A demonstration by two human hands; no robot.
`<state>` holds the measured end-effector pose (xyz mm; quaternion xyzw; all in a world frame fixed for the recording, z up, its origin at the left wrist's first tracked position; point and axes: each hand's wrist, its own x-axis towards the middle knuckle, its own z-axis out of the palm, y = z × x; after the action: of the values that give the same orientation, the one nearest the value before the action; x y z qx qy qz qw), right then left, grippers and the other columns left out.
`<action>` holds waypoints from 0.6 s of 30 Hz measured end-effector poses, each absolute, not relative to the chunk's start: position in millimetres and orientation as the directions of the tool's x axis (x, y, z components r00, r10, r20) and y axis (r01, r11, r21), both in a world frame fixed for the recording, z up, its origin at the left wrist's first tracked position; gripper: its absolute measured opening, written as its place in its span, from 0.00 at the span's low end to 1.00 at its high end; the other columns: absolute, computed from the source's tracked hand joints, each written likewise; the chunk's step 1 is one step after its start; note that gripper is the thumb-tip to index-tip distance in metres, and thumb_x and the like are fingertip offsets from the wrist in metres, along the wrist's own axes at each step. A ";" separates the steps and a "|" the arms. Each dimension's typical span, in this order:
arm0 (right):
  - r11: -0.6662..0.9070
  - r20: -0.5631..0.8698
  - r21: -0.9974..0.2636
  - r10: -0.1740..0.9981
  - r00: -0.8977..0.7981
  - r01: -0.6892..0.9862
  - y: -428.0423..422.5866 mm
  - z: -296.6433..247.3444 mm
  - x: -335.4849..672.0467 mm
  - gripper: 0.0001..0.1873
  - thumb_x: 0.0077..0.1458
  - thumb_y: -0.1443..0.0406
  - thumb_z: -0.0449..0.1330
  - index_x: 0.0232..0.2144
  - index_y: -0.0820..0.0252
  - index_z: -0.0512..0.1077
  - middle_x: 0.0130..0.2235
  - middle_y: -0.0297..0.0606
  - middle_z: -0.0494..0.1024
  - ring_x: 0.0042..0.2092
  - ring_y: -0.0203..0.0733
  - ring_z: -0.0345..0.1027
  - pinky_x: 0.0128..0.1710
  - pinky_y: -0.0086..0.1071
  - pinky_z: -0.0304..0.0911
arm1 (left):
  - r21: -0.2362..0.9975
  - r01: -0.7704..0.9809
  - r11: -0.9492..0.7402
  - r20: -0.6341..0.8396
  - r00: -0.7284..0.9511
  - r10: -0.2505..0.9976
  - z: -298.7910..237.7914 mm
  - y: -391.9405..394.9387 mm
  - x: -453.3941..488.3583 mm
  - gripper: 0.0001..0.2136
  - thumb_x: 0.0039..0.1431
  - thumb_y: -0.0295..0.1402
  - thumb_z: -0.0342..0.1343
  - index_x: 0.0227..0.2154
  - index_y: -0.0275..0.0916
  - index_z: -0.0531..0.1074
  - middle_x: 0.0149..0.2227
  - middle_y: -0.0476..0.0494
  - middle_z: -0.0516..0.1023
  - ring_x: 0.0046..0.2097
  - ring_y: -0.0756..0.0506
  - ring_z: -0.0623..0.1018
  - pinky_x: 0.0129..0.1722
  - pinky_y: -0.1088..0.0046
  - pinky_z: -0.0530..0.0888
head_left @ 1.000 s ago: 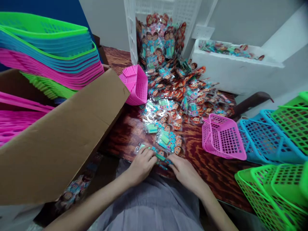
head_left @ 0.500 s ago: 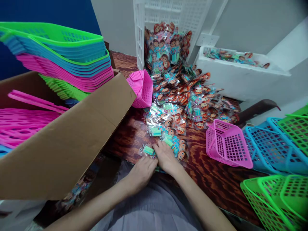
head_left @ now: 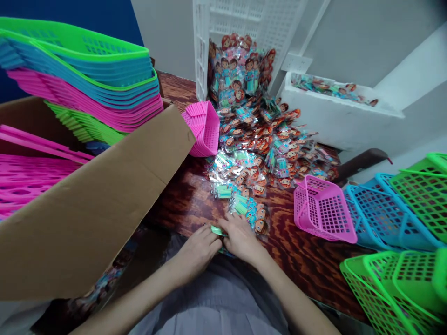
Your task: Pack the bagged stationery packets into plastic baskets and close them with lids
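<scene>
- Both hands meet at the lower middle of the frame. The left hand has its fingers bent over a small plastic packet; the right hand leans in on the other side, fingers also bent. Whether they pinch it firmly, I cannot tell.
- Of this packet I see only a light-green strip between the hands; the rest is covered by fingers.
- Just above the right hand, overlapping packets lie in a fan on the wooden table. This part I judge as sorted.
- In the upper middle, a big loose heap of packets spills from the white crate, so I think much handling is left.
- At the right edge, the green baskets are cut off. Something coloured shows behind the mesh of the blue baskets, too unclear to name.
- At the left, the cardboard box is cut off too.
</scene>
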<state>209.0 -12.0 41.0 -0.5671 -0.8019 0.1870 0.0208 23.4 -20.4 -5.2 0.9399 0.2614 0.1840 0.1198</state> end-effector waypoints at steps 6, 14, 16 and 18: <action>-0.047 -0.061 -0.413 0.998 0.024 0.910 -21.5 27.7 268.5 0.28 0.53 0.72 0.56 0.57 0.59 0.62 0.47 0.43 0.74 0.48 0.47 0.66 0.46 0.36 0.59 | 0.281 0.494 -0.823 0.262 0.786 0.561 -2.4 -10.5 20.2 0.09 0.70 0.28 0.47 0.33 0.39 0.68 0.35 0.45 0.71 0.40 0.44 0.70 0.50 0.61 0.66; -0.094 0.018 -0.162 0.995 0.098 0.982 -25.8 8.5 278.2 0.18 0.53 0.69 0.61 0.47 0.60 0.68 0.50 0.48 0.68 0.50 0.54 0.60 0.49 0.43 0.60 | 0.284 0.524 -0.803 0.172 0.796 0.580 10.3 -11.9 36.3 0.07 0.69 0.28 0.48 0.33 0.39 0.67 0.37 0.45 0.71 0.40 0.44 0.69 0.44 0.65 0.68; -0.044 0.035 -0.163 0.998 0.051 0.986 -27.0 12.8 274.7 0.13 0.53 0.71 0.60 0.42 0.59 0.67 0.52 0.48 0.67 0.52 0.55 0.59 0.49 0.43 0.60 | 0.308 0.538 -0.785 0.171 0.780 0.602 12.1 -12.8 35.7 0.06 0.68 0.27 0.48 0.35 0.39 0.68 0.41 0.44 0.72 0.44 0.44 0.70 0.46 0.64 0.69; 0.009 0.041 -0.178 0.999 -0.002 0.984 -30.5 17.7 271.1 0.11 0.53 0.72 0.58 0.40 0.59 0.66 0.50 0.47 0.69 0.52 0.55 0.59 0.48 0.43 0.59 | 0.329 0.554 -0.765 0.203 0.750 0.630 11.4 -13.3 33.8 0.05 0.68 0.27 0.49 0.36 0.38 0.68 0.50 0.39 0.71 0.51 0.41 0.70 0.50 0.60 0.70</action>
<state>271.1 -30.5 17.7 -0.7023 -0.7060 0.0487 0.0775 33.8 -13.3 11.4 0.9270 0.3192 0.1524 0.1251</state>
